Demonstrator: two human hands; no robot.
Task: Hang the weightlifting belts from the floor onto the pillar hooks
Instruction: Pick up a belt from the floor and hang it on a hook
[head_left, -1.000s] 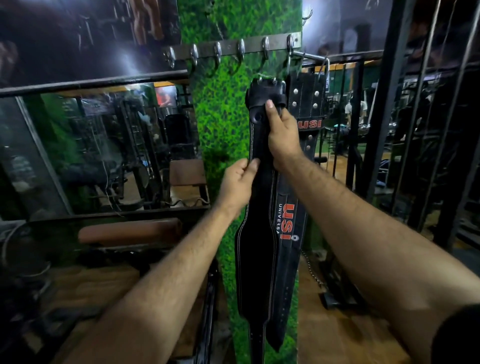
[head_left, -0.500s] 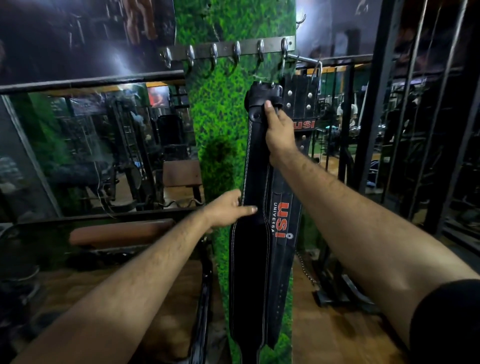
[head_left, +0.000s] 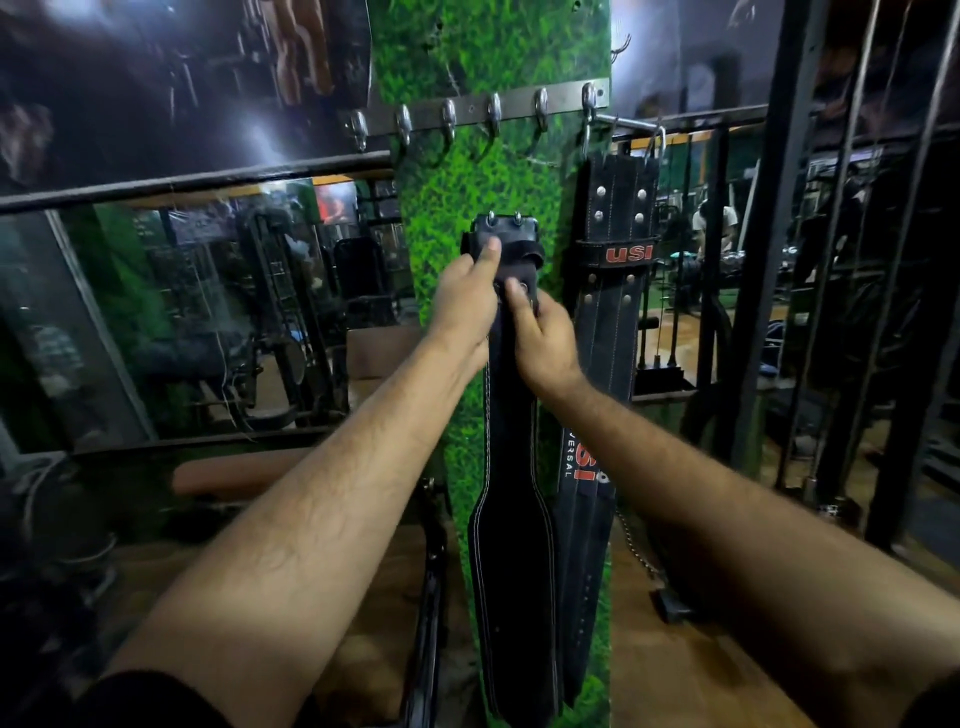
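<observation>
Hands (head_left: 462, 301) (head_left: 540, 343) both in pinching grip on black belt (head_left: 511, 519) top — below hook rail (head_left: 472, 111), beside hung USI belt (head_left: 615, 291)

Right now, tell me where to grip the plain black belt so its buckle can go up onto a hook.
Grip the plain black belt at its narrow neck just under the buckle, from the front, where the left hand and right hand already hold it. The strap hangs straight down and widens lower, so the top is likely easiest to lift toward the free hooks.
</observation>
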